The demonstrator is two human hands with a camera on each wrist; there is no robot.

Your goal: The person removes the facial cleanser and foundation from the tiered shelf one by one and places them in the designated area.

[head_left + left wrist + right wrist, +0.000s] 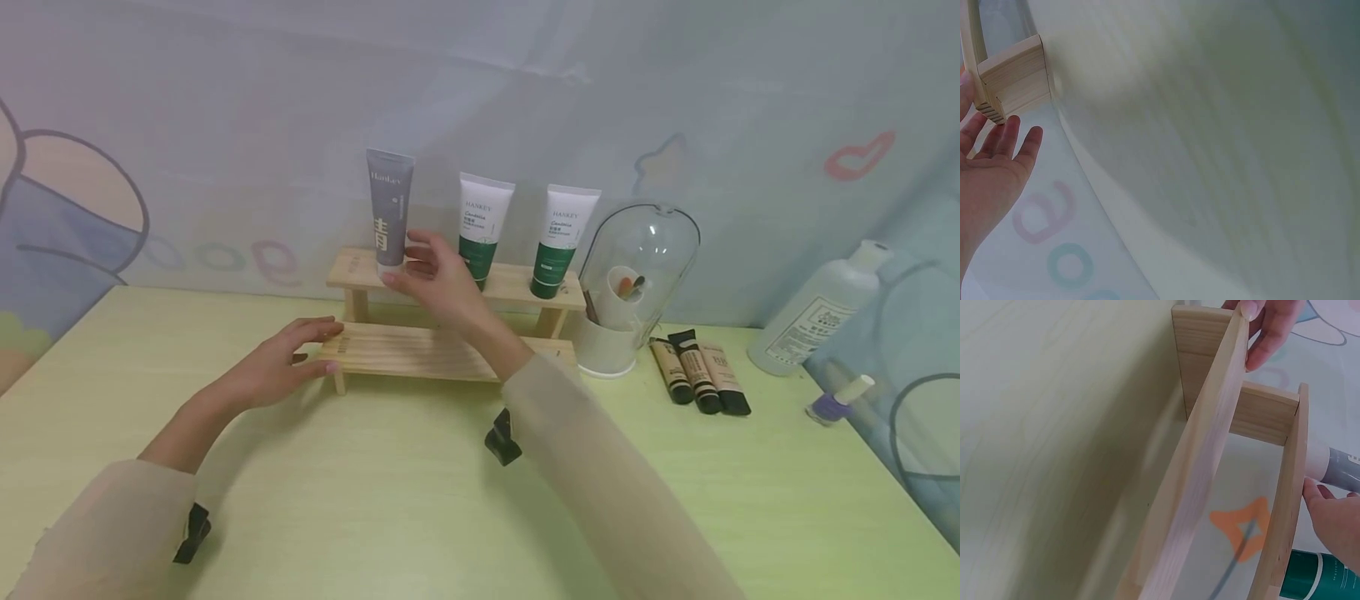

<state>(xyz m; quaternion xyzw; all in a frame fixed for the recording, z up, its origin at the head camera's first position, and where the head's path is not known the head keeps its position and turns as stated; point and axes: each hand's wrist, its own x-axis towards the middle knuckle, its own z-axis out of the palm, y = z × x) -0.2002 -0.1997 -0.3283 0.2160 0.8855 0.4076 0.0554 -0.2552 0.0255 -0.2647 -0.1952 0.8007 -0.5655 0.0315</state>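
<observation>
The right hand (442, 283) was bent about the foot of the grey tube (390, 200), thumb in front at the cap, fingers at the side. The tube stood upright, cap down, near the left end of the stand's (356, 305) upper board (513, 285). The left hand (273, 367) gripped the left end of the lower board (405, 352) between thumb and fingers. Two green-and-white tubes (564, 237) stood farther right on the upper board. Beyond the stand, on the table (337, 500), were a dome (675, 246), three small tubes (699, 371), a bottle (817, 317) and a purple vial (831, 408)
</observation>
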